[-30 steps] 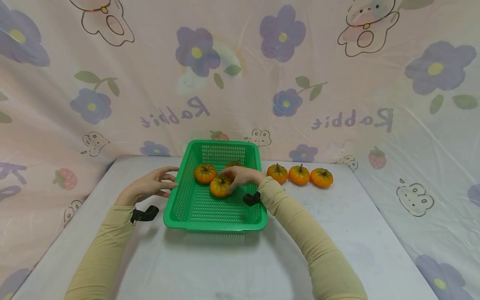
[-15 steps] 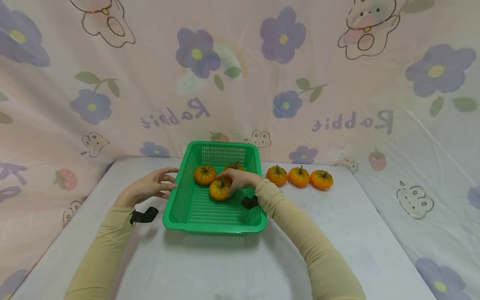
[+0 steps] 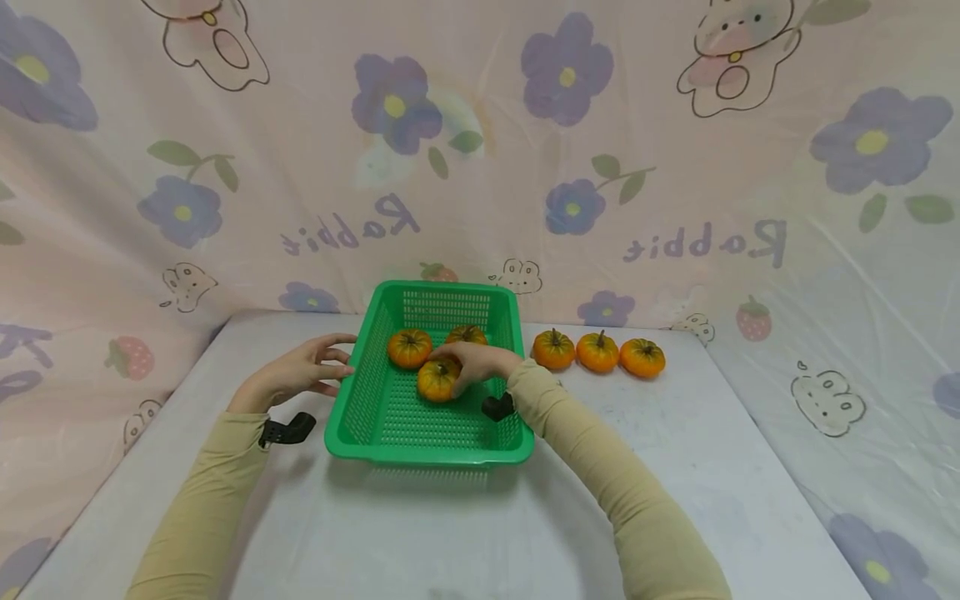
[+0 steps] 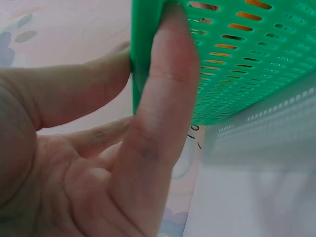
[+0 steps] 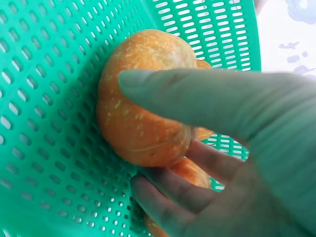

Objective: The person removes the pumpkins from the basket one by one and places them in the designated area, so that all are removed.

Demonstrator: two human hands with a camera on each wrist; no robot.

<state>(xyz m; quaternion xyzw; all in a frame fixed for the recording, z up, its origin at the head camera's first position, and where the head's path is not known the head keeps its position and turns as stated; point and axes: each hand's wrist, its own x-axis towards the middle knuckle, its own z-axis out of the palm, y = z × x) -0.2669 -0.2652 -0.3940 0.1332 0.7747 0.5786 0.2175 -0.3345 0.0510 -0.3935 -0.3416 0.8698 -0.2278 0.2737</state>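
A green perforated plastic basket (image 3: 431,457) holds three small orange pumpkins. My right hand (image 3: 483,363) reaches inside and grips the front pumpkin (image 3: 437,381); in the right wrist view its thumb (image 5: 163,94) lies across the held pumpkin (image 5: 143,131), with the fingers around its far side. Behind it are the left pumpkin (image 3: 409,348) and the back pumpkin (image 3: 467,334), the latter partly covered by the hand. My left hand (image 3: 300,371) is at the basket's left side, fingers spread and loosely bent. In the left wrist view one finger (image 4: 165,98) touches beneath the green rim (image 4: 140,64).
Three more pumpkins (image 3: 597,352) stand in a row on the white table (image 3: 637,467), right of the basket. A patterned cloth (image 3: 480,167) hangs behind the table. Each wrist wears a black camera mount (image 3: 288,429) over a beige sleeve.
My right hand and the front pumpkin have shifted slightly left and towards me, uncovering more of the back pumpkin. The left hand stays at the basket's side.
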